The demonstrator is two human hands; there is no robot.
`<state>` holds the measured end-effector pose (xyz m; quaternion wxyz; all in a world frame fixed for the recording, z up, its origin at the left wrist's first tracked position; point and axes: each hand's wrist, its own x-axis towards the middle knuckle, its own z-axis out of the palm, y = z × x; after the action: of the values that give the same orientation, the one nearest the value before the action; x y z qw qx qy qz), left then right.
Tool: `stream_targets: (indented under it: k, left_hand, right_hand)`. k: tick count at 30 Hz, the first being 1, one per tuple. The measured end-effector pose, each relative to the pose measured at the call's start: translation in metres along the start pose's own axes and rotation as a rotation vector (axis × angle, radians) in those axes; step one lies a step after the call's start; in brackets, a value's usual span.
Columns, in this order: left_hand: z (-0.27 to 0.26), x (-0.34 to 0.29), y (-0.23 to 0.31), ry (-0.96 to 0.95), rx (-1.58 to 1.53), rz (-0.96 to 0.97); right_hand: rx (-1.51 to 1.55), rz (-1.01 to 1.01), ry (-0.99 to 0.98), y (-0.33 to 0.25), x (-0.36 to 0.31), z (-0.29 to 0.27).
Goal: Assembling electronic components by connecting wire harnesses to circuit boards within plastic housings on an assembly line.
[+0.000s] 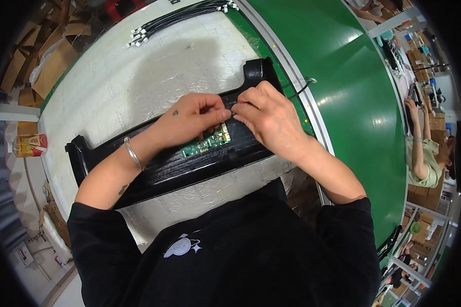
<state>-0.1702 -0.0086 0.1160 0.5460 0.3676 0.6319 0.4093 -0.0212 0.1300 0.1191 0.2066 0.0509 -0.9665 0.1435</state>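
A long black plastic housing with raised ends lies slantwise in front of me. On its middle rests a green circuit board, its upper part partly covered by my left hand. That hand is closed, thumb and fingertips pinched just above the board. Close beside it, my right hand is pinched too, over the housing's right half. Something small and dark shows between the two sets of fingertips, too hidden to name. A thin black cable sticks out past the housing's right end.
The housing lies on a worktop wrapped in whitish film. A bundle of black cables with white connectors lies at the far edge. To the right, a metal rail borders a green conveyor belt. Beyond it, another person works.
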Motion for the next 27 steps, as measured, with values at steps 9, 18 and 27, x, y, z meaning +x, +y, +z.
stream_targets:
  k: [9, 18, 27]
  left_hand:
    - [0.009, -0.011, -0.016, 0.1, 0.206, 0.034]
    - [-0.014, -0.026, -0.032, 0.251, 1.052, 0.628]
    - [-0.01, -0.029, -0.045, 0.265, 1.107, 0.565]
  right_hand:
    - [0.005, 0.05, -0.059, -0.018, -0.008, 0.015]
    - [0.194, 0.036, -0.222, 0.001, -0.016, 0.013]
    - [0.216, -0.003, -0.306, 0.005, -0.008, 0.011]
